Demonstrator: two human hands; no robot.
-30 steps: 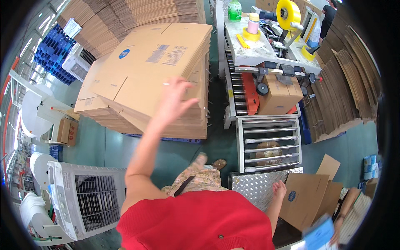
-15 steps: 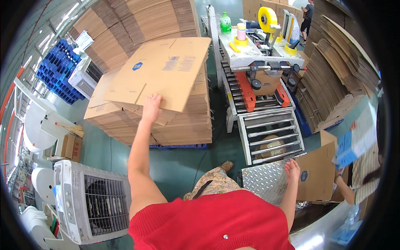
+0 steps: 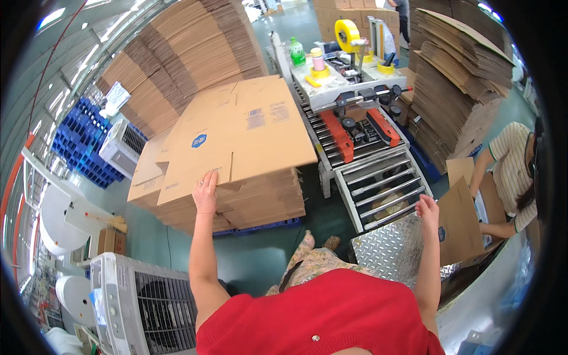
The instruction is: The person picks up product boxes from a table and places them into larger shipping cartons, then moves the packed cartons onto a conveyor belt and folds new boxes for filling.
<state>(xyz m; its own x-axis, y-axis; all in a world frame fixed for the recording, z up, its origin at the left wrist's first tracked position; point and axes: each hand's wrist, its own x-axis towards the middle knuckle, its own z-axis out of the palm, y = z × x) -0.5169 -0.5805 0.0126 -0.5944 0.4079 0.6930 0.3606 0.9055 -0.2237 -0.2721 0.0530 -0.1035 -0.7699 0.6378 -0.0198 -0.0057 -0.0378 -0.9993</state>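
A flattened cardboard carton (image 3: 236,127) with a blue printed mark lies over the stack of flat cartons (image 3: 266,201) ahead of me, its right corner jutting past the pile. My left hand (image 3: 206,192) grips its near edge, fingers on top; the thumb is mostly hidden. My right hand (image 3: 427,208) hangs above the end of the roller conveyor (image 3: 387,192), fingers loosely bent with nothing seen in them. Just right of it stands an opened carton (image 3: 458,222), and a co-worker in a striped shirt (image 3: 512,145) has both hands at it.
A carton-taping machine (image 3: 349,83) with yellow tape (image 3: 347,35) straddles the conveyor. Metal tread plate (image 3: 387,251) adjoins its near end. An air cooler (image 3: 148,302) stands by my left arm. More flat cartons (image 3: 455,100) are piled at the right, blue pallets (image 3: 89,139) far left.
The flat carton has gone from tilted up to lying flatter on the stack, my left hand still on it. The co-worker's blue-and-white pack has gone down into the opened carton.
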